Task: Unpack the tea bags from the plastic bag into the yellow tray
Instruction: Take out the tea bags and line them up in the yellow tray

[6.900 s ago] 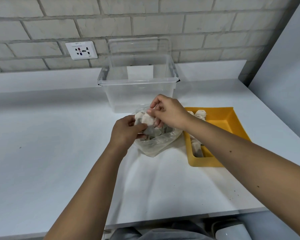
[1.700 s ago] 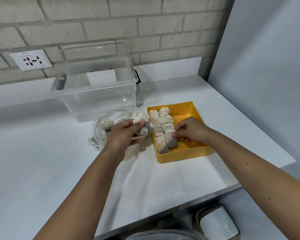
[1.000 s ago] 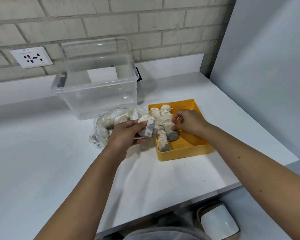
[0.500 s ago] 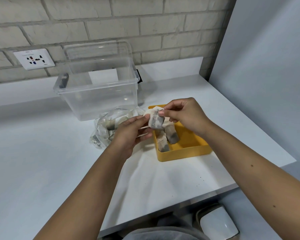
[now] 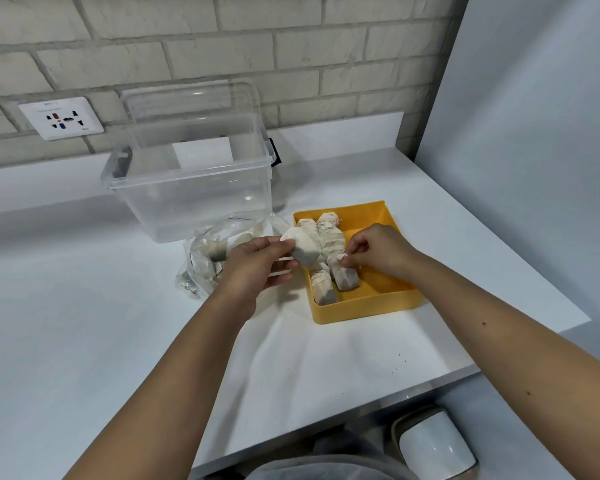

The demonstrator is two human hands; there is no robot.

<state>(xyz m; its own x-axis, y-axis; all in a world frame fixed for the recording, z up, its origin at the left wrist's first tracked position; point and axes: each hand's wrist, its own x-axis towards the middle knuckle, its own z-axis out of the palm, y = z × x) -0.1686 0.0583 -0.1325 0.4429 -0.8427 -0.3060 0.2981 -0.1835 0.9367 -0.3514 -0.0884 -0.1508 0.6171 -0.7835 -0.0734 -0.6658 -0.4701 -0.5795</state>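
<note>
Left hand: grips next tea bag.
Right hand: pinches placed tea bag in yellow tray — tuck it flat, snug.

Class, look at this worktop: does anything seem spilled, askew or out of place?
A few dark specks lie scattered on the white counter in front of the yellow tray, possibly spilled tea dust; too small to tell. The tea bags in the tray lie in neat rows.

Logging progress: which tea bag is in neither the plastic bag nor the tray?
The tea bag the left hand holds by the left rim of the yellow tray; all others lie in tray or plastic bag.
</note>
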